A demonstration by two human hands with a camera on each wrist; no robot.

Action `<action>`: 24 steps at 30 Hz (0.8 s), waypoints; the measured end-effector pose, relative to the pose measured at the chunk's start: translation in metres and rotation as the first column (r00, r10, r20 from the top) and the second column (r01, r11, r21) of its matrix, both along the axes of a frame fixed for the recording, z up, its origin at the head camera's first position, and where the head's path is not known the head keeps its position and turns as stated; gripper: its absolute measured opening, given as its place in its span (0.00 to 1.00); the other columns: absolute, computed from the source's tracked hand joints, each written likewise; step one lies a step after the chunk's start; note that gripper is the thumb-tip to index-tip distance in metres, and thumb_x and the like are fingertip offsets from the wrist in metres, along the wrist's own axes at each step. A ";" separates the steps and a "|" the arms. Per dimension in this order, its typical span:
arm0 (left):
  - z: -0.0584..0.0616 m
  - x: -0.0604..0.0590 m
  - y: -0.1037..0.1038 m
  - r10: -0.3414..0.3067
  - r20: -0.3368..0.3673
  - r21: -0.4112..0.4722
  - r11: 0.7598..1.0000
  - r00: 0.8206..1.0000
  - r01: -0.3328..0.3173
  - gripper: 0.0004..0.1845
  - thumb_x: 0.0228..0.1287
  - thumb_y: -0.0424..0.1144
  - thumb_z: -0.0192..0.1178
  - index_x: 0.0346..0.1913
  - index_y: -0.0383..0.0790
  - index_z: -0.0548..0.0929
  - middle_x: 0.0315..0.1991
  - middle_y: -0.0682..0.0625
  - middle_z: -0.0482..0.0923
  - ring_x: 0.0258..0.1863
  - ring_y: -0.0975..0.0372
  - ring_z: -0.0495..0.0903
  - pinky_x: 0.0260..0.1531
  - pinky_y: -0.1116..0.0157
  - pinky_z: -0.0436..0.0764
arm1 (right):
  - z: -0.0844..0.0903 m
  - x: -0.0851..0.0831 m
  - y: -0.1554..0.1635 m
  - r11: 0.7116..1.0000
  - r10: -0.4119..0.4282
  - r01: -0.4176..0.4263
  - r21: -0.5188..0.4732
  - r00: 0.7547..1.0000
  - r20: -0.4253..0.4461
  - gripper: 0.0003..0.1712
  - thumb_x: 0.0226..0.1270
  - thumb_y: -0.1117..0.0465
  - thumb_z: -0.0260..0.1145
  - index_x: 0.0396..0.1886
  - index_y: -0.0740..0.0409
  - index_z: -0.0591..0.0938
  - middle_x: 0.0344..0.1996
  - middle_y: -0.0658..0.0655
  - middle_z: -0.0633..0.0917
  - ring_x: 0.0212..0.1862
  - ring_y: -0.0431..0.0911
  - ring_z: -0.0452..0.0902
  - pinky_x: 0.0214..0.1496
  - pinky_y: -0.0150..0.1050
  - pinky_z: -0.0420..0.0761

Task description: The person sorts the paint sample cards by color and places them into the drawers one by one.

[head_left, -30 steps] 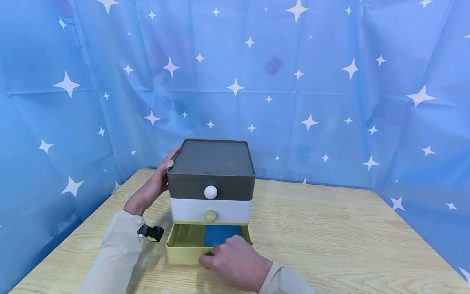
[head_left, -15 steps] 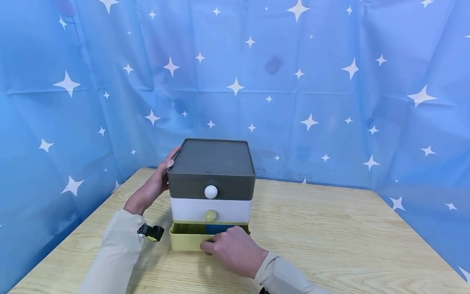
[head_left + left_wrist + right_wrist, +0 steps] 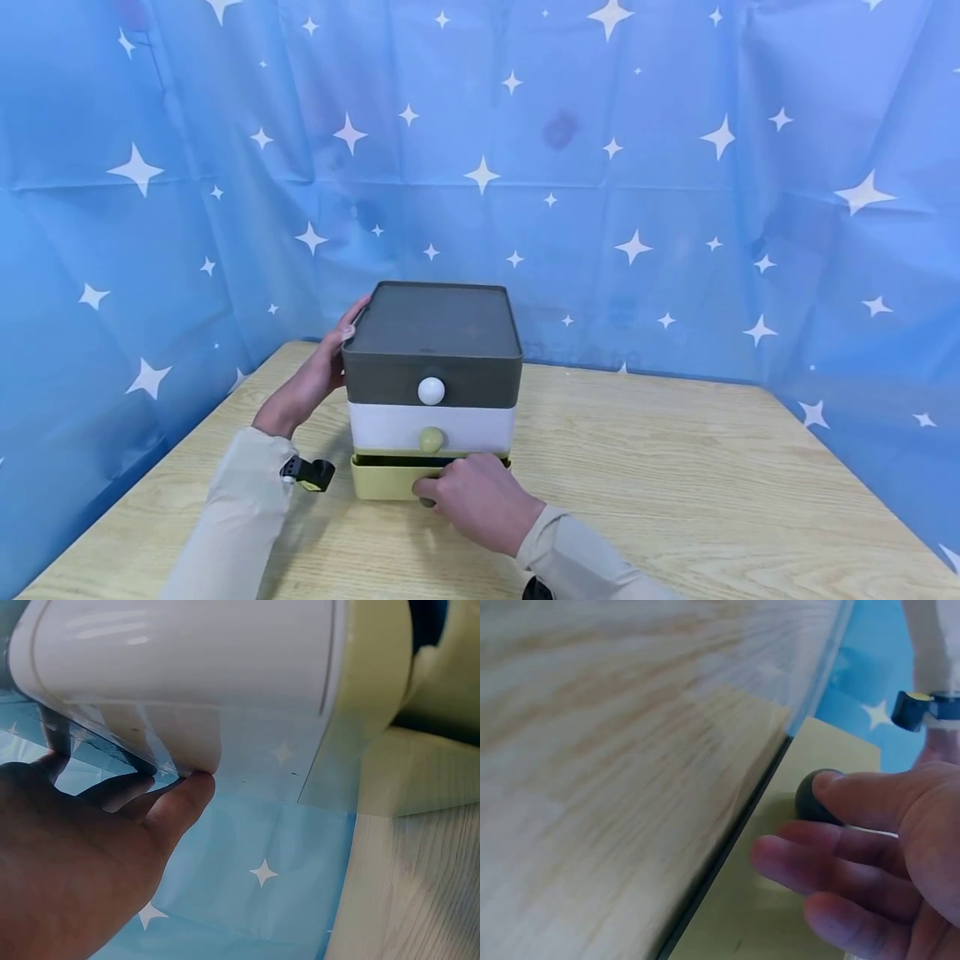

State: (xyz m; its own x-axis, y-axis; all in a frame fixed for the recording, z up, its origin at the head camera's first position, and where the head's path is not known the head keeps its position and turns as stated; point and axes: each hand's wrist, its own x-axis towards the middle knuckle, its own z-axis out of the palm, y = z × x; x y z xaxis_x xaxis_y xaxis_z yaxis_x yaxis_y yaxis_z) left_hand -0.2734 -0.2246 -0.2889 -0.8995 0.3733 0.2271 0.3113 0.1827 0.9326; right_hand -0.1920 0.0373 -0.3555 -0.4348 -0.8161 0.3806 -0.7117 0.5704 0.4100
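Observation:
A small three-tier drawer box stands on the table, with a dark grey top tier (image 3: 435, 367), a white middle tier (image 3: 390, 425) and a yellow-green bottom drawer (image 3: 382, 482). That bottom drawer sticks out a little, and a dark gap shows above its front. My right hand (image 3: 483, 504) pinches the drawer's dark round knob (image 3: 811, 796) between thumb and index finger; its other fingers lie near the drawer front. My left hand (image 3: 318, 367) rests on the box's left side, fingertips against the wall (image 3: 262, 757) and thumb at the top rim.
The wooden table (image 3: 675, 483) reaches out to the right of the box. A blue curtain (image 3: 480, 125) with white stars hangs behind and at the sides. Each wrist wears a black camera strap, the left one (image 3: 307, 473) beside the box.
My right hand has pushed the bottom drawer inward, away from me, and the blue thing inside it has gone out of sight. The left hand has stayed in place.

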 end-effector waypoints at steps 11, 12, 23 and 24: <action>-0.002 0.002 0.000 0.005 -0.006 -0.007 1.000 1.000 -0.005 0.32 0.77 0.62 0.24 0.80 0.70 0.35 0.83 0.45 0.30 0.80 0.37 0.42 0.70 0.33 0.55 | 0.000 -0.008 -0.003 0.999 -0.016 0.015 -0.036 0.999 -0.039 0.13 0.50 0.61 0.76 0.24 0.35 0.83 0.12 0.40 0.80 0.15 0.33 0.72 0.15 0.30 0.58; -0.002 0.002 0.000 0.004 -0.006 -0.006 1.000 1.000 -0.004 0.32 0.77 0.62 0.25 0.80 0.70 0.35 0.83 0.45 0.30 0.80 0.37 0.42 0.70 0.33 0.55 | 0.000 -0.008 -0.003 0.999 -0.017 0.016 -0.037 0.999 -0.033 0.13 0.50 0.61 0.77 0.24 0.35 0.84 0.12 0.40 0.80 0.15 0.33 0.72 0.15 0.30 0.58; -0.002 0.001 -0.001 0.010 -0.005 -0.005 1.000 1.000 -0.010 0.32 0.77 0.62 0.25 0.80 0.71 0.35 0.83 0.45 0.29 0.80 0.37 0.42 0.70 0.33 0.55 | -0.001 -0.011 -0.005 0.998 -0.041 0.039 -0.054 0.999 -0.033 0.13 0.47 0.56 0.79 0.24 0.34 0.83 0.14 0.37 0.82 0.17 0.33 0.75 0.16 0.31 0.62; -0.002 0.001 -0.001 0.008 -0.005 -0.004 1.000 1.000 -0.008 0.32 0.77 0.62 0.25 0.80 0.71 0.35 0.83 0.45 0.30 0.80 0.37 0.42 0.70 0.33 0.55 | -0.001 -0.011 -0.005 0.997 -0.047 0.045 -0.055 0.999 -0.028 0.13 0.47 0.56 0.80 0.24 0.33 0.83 0.14 0.37 0.82 0.17 0.33 0.75 0.15 0.31 0.62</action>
